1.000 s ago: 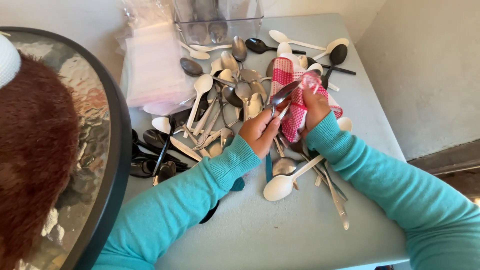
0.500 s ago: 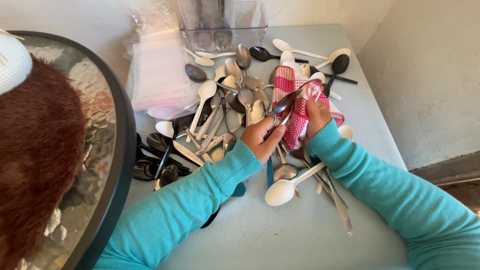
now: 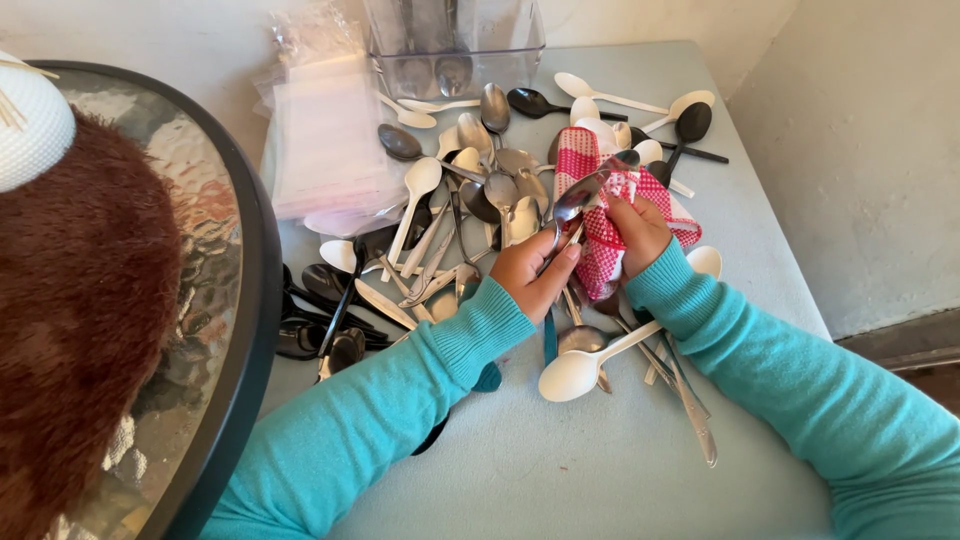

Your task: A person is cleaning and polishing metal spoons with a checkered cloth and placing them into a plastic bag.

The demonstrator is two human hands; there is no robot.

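Observation:
My left hand (image 3: 535, 268) grips the handle of a metal spoon (image 3: 583, 196), its bowl pointing up and to the right. My right hand (image 3: 640, 232) holds a red and white checked cloth (image 3: 598, 240) bunched against the spoon's bowl. Both arms wear teal sleeves. Under and around my hands lies a heap of several spoons (image 3: 470, 200) in metal, white plastic and black plastic, spread over a pale blue table (image 3: 560, 470).
A clear plastic container (image 3: 455, 45) with cutlery stands at the table's far edge. A stack of clear plastic bags (image 3: 325, 140) lies to its left. A round glass table with a dark rim (image 3: 255, 290) and a brown furry object (image 3: 80, 310) fill the left side. A wall rises at right.
My hands and the spoon stay in about the same spot; the cloth shifts slightly along the spoon's bowl. The view has drifted a little.

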